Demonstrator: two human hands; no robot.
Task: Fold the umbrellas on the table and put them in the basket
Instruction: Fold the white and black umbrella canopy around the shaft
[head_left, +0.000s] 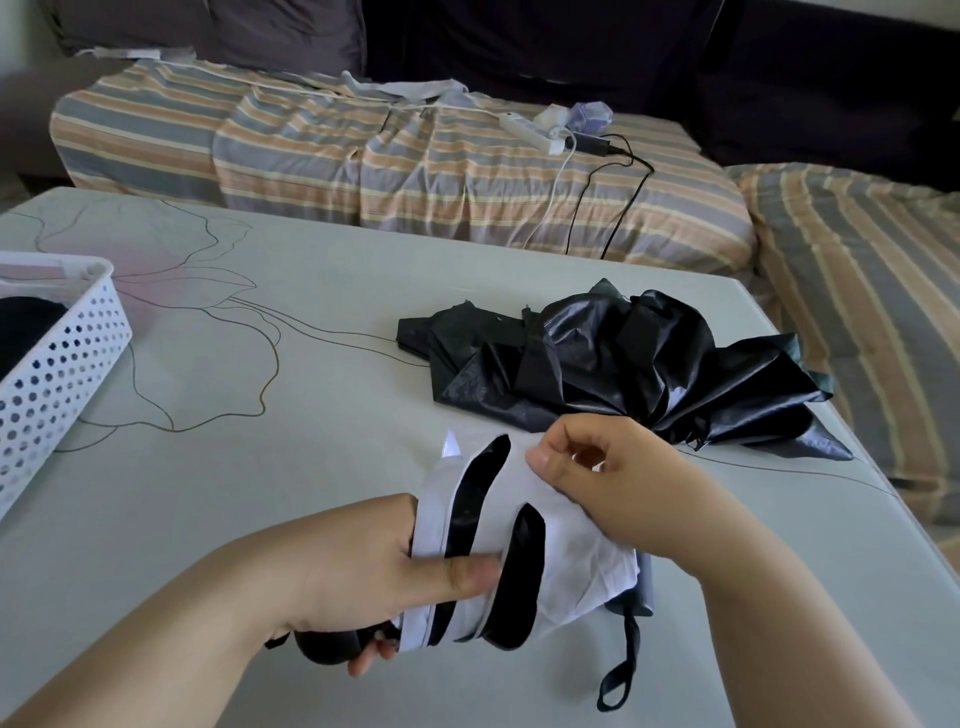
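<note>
A pale table (311, 364) with a flower line drawing stands before a striped sofa (363, 156). At lower centre, the left hand (363, 582) grips a white-and-black umbrella (519, 545) while the right hand (613, 483) pinches its fabric. A crumpled black umbrella (623, 364) lies just beyond; a white basket (57, 364) sits at far left.
</note>
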